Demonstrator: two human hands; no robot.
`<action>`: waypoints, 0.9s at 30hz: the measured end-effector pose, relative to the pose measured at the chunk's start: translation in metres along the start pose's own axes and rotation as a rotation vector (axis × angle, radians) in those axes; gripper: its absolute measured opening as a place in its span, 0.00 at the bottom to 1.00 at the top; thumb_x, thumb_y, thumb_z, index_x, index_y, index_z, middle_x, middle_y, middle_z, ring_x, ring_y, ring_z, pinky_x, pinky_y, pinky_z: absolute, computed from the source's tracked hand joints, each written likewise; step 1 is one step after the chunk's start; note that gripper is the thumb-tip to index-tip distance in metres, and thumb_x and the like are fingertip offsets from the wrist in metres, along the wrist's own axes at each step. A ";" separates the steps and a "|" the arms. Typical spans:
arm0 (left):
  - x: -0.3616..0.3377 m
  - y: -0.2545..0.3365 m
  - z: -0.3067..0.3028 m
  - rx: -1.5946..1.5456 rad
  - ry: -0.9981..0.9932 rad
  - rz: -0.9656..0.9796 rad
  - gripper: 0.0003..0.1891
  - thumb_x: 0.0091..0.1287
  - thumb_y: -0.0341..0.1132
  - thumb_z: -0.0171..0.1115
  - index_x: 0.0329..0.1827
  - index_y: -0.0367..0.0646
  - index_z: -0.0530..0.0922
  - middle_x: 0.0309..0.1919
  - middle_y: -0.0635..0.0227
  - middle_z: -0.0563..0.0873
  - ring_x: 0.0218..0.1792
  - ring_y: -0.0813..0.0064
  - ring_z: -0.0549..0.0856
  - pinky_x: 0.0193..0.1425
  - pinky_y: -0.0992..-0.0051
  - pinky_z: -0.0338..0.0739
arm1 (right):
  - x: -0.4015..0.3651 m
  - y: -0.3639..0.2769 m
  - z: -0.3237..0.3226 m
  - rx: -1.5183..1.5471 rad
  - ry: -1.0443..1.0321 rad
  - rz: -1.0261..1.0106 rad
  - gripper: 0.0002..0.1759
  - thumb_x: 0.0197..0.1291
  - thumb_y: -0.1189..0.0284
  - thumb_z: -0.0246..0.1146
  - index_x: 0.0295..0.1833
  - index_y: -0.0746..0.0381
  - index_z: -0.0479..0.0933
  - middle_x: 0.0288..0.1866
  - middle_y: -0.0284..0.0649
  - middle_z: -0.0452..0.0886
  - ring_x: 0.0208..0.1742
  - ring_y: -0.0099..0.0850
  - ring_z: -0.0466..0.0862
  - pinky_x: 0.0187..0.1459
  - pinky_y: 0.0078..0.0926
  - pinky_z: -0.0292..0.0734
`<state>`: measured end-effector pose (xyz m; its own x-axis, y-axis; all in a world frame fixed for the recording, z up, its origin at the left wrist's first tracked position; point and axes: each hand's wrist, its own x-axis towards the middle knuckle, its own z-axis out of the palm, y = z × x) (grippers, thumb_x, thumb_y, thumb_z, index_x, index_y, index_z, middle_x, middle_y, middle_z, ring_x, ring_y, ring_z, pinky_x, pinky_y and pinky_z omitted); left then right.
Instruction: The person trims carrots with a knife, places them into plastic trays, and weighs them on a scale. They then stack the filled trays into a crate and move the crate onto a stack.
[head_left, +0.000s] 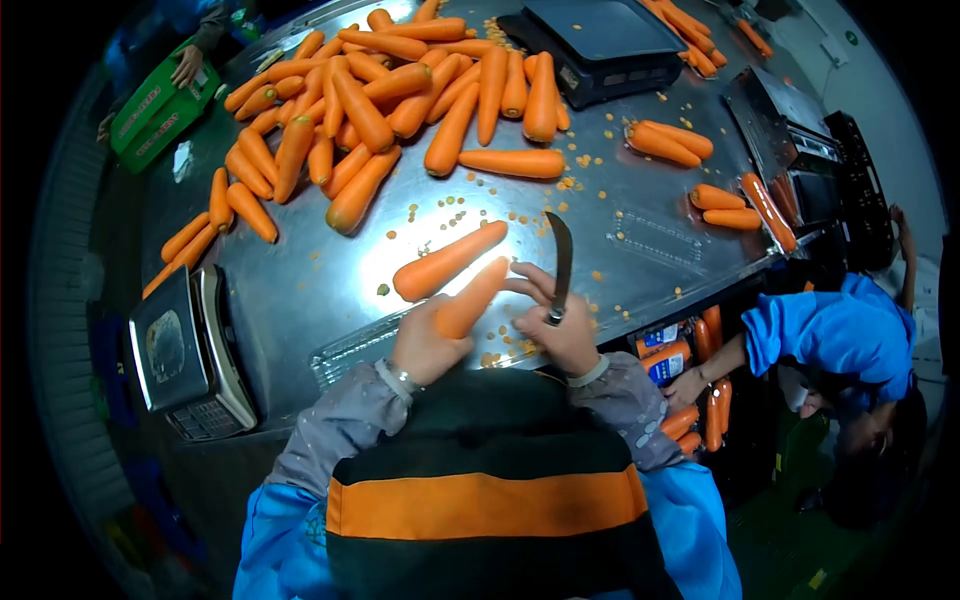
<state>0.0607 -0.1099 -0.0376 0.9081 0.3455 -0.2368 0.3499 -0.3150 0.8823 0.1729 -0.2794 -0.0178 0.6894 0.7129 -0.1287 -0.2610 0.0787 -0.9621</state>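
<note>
My left hand [428, 343] is wrapped round the thick end of a carrot [474, 298], whose other end points up and right. In my right hand [562, 331] is a knife [560, 258] with a dark curved blade standing up from the fist; some of its fingers reach toward the held carrot's tip. Just beyond the held carrot, a loose carrot [450, 262] lies on the metal table [330, 262]. A clear plastic tray [350, 352] is beside my left wrist. Small orange cut pieces [507, 340] are scattered under and around my hands.
A large carrot pile [375, 100] covers the back left. Scales stand at the left [185, 350] and back [610, 50]. Packed carrots [668, 143] lie at the right. A co-worker [830, 330] reaches into a crate at the right; another person's hand [187, 66] holds a green box [160, 110].
</note>
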 end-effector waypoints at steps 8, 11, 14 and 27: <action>0.028 0.022 0.040 -0.041 -0.294 0.086 0.39 0.53 0.37 0.74 0.67 0.45 0.62 0.50 0.62 0.76 0.53 0.70 0.76 0.60 0.70 0.71 | 0.029 -0.059 -0.078 -0.492 0.265 0.126 0.16 0.53 0.69 0.71 0.43 0.69 0.82 0.29 0.32 0.82 0.31 0.17 0.78 0.34 0.19 0.74; 0.031 -0.011 0.035 -0.207 -0.233 -0.117 0.26 0.56 0.37 0.70 0.57 0.41 0.73 0.42 0.61 0.82 0.39 0.74 0.83 0.45 0.74 0.79 | 0.060 -0.071 -0.153 -0.902 0.282 -0.121 0.18 0.50 0.68 0.73 0.45 0.67 0.82 0.33 0.40 0.85 0.34 0.25 0.82 0.39 0.25 0.76; 0.025 -0.027 0.032 -0.230 -0.276 -0.093 0.20 0.57 0.36 0.69 0.52 0.39 0.78 0.39 0.64 0.82 0.34 0.77 0.82 0.41 0.77 0.78 | 0.070 -0.069 -0.193 -1.395 0.311 0.050 0.20 0.46 0.66 0.74 0.47 0.60 0.83 0.38 0.46 0.85 0.38 0.37 0.85 0.42 0.30 0.78; 0.024 -0.037 0.030 -0.267 -0.289 -0.209 0.10 0.63 0.26 0.63 0.46 0.37 0.79 0.36 0.70 0.83 0.38 0.83 0.82 0.46 0.82 0.77 | 0.169 -0.007 -0.130 -1.153 0.181 -0.202 0.29 0.46 0.65 0.74 0.56 0.60 0.77 0.56 0.49 0.78 0.46 0.46 0.83 0.50 0.35 0.78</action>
<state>0.0761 -0.1167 -0.0879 0.8645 0.1047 -0.4916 0.4954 -0.0123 0.8686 0.3793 -0.2505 -0.0638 0.7582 0.6431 0.1080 0.5632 -0.5623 -0.6055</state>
